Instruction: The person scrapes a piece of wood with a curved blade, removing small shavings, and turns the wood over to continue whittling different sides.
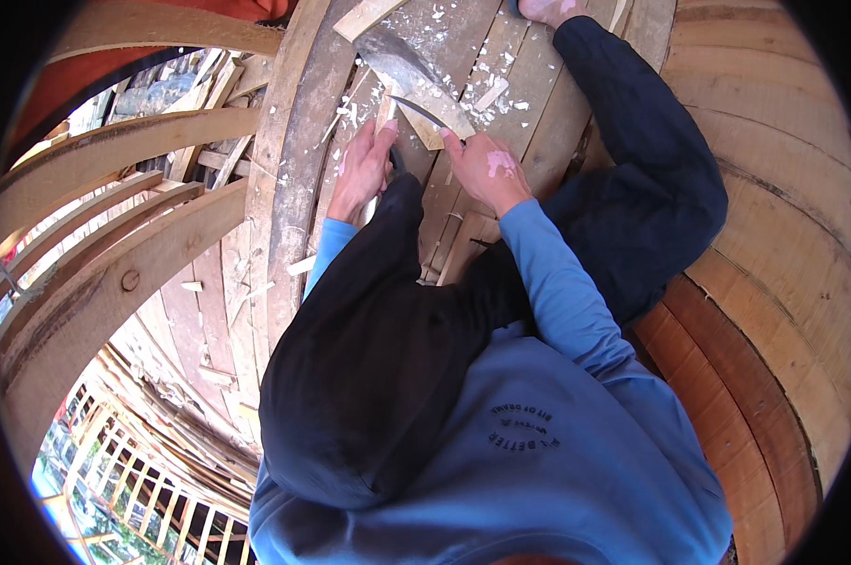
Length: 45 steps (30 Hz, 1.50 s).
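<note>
My right hand (pixel 487 171) is closed around the handle end of a knife; its thin, dark, curved blade (pixel 418 110) points up and left toward my left hand. My left hand (pixel 361 171) grips a narrow, pale wooden strip (pixel 386 111), whose upper end sticks out past the fingers. The blade's tip lies close to that strip; whether they touch I cannot tell. Just beyond both hands is a broad grey piece (pixel 402 64), of wood or metal. A pale, flat wood piece (pixel 424 127) shows beneath the blade. Most of the knife handle is hidden by my right hand.
White shavings (pixel 487 80) are scattered over the plank floor (pixel 538 104). Curved wooden ribs (pixel 134 141) rise at the left, and a curved plank wall (pixel 774 141) stands at the right. My bent legs in black trousers (pixel 350 377) flank the hands. A wood block (pixel 470 247) lies between them.
</note>
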Available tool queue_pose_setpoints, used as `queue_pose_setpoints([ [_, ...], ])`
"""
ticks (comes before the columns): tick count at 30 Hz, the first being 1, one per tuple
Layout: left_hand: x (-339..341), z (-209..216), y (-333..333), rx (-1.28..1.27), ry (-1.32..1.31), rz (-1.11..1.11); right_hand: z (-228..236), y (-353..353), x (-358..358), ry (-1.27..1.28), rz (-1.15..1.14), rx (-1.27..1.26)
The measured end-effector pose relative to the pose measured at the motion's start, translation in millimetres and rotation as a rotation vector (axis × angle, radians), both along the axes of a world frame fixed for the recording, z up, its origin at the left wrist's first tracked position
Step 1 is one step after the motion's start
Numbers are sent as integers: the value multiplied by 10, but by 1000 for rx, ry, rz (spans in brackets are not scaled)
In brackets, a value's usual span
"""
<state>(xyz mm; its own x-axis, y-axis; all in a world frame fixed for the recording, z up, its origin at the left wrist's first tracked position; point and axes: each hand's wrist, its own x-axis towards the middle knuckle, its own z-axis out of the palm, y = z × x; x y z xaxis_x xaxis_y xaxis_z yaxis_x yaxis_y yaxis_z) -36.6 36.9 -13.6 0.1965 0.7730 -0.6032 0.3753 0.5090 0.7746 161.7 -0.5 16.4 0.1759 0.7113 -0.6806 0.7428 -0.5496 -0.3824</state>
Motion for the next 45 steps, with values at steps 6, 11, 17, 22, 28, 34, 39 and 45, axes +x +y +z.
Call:
queue_pose_setpoints([
  [6, -29, -21, 45, 31, 145, 37, -98, 150, -193, -21, -84, 24],
  [11, -8, 56, 51, -3, 140, 44, -380, 439, -208, 3, -266, 172],
  [17, 12, 87, -59, 79, 79, 15, -233, 387, 82, 152, -167, 361],
  [22, 42, 214, -13, 166, 161, -43, -34, 147, 188, 191, 7, 282],
  [28, 40, 255, -16, 178, 184, -57, 97, 5, 142, 206, 18, 165],
  [34, -18, 164, -37, 198, 220, -92, 249, 13, 105, 144, 41, 116],
  [39, 45, 300, 18, 170, 241, -89, 137, 61, 7, 54, 20, 174],
  [45, 4, 284, 23, 79, 189, -10, -169, 175, -268, 37, -108, 254],
])
